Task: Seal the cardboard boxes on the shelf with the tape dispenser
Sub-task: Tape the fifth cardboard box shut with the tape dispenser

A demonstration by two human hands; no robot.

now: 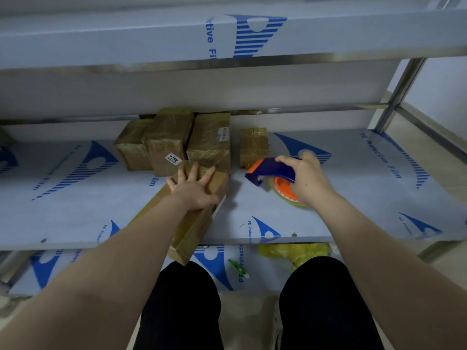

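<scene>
Currently the long cardboard box (192,231) lies diagonally on the middle shelf (353,203). Its long axis runs from near left, where one end overhangs the front edge, toward far right. The left hand (194,190) rests palm down on the far half of the top face, fingers straight and spread, forearm roughly in line with the box. The tape dispenser (273,173) is just right of the box and apart from it, nose pointing left toward the box's far end. The right hand (307,180) grips its blue handle with curled fingers, wrist above the roll. The coming move probably carries the dispenser leftward onto the top face. Other taped boxes (209,142) stand behind.
</scene>
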